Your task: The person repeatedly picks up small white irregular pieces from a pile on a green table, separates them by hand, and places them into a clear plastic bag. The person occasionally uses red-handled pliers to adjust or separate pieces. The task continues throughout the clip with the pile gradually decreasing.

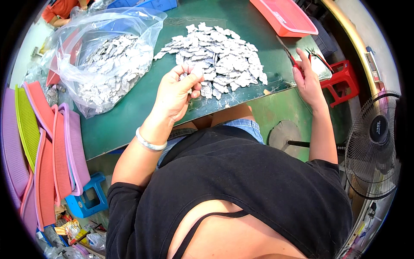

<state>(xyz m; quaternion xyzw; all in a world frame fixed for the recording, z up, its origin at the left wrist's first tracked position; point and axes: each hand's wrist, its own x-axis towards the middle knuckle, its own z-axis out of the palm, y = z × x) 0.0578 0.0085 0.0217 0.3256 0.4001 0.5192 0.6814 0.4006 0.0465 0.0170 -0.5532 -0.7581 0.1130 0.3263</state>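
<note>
Sorting small grey metal pieces at the green worktop (129, 116).

My left hand (174, 95) pinches one grey piece (186, 77) in its fingers at the near edge of the pile (215, 56); my right hand (307, 82), further right, grips red-handled cutters (290, 55). A clear bag (108, 56) of pieces lies left.

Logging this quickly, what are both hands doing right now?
Left hand: closed on a small grey metal piece.
Right hand: closed on red-handled cutters.
</note>
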